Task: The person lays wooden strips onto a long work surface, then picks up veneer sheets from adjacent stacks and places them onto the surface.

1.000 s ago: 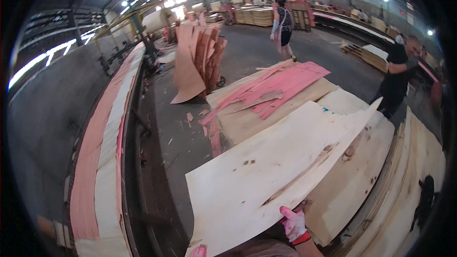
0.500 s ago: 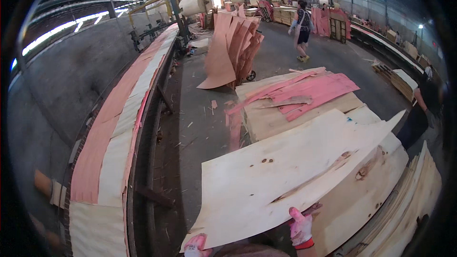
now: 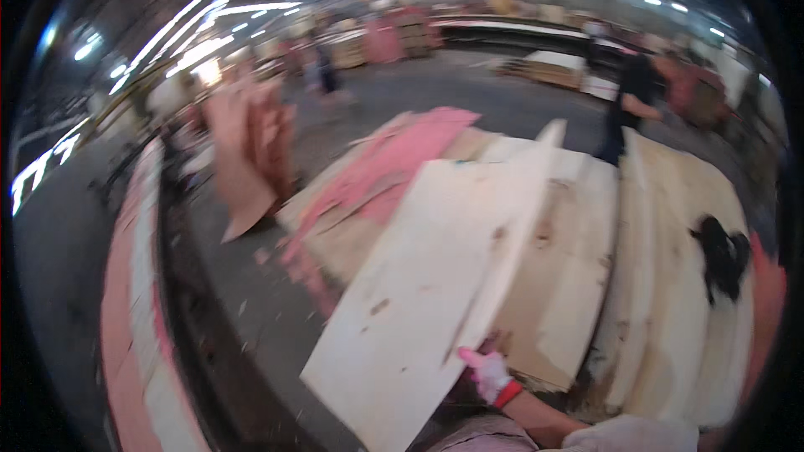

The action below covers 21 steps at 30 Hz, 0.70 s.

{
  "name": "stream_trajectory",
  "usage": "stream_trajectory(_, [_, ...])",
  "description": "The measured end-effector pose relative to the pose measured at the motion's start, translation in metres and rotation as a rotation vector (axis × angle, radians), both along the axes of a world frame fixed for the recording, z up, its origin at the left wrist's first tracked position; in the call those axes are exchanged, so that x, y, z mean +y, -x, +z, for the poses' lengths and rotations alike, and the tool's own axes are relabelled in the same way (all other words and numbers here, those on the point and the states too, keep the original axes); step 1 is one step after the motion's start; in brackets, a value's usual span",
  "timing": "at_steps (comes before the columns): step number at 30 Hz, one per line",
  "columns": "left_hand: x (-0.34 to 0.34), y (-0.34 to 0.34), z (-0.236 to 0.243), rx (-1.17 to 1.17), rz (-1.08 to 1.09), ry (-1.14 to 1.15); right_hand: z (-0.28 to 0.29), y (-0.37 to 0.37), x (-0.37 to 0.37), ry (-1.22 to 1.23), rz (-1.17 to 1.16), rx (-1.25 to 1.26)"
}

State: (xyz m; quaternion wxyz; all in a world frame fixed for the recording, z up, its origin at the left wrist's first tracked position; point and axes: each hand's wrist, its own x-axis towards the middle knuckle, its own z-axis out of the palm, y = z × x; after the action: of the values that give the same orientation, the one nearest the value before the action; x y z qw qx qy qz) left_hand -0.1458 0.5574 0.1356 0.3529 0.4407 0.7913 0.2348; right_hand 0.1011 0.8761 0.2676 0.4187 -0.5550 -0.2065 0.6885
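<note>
My right hand [image 3: 492,377], in a pink-stained white glove with a red cuff, grips the near right edge of a large pale wood veneer sheet [image 3: 410,268]. Its thumb presses on top of the sheet; the other fingers are mostly hidden. The veneer slants from lower left to upper right, its right side curling upward, with dark knots and a long split. Beneath and beside it lies more pale veneer [image 3: 557,285]. My left hand is out of sight.
Pink veneer strips [image 3: 377,176] lie on a stack ahead. Reddish sheets [image 3: 247,146] stand upright at left, beyond a long conveyor [image 3: 126,293]. Curled veneer [image 3: 678,285] at right carries a black object [image 3: 720,258]. A person in dark clothes [image 3: 632,100] stands at upper right.
The view has turned rightward. The held veneer now points more steeply away, my right hand still on its edge. My left hand, earlier at the sheet's near left corner, has left view.
</note>
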Motion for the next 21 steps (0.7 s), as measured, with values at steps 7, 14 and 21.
stream_trajectory(7, [0.022,0.046,-0.028,-0.713,0.022,0.254,-0.029,0.004,0.009,-0.142,-0.161,0.207])
stream_trajectory(14, [0.071,0.054,-0.023,-0.354,-0.108,0.244,-0.021,-0.001,0.013,-0.081,-0.206,0.264])
stream_trajectory(21, [0.056,0.054,-0.035,-0.067,-0.206,0.254,-0.031,0.0,0.029,-0.033,-0.115,0.152])
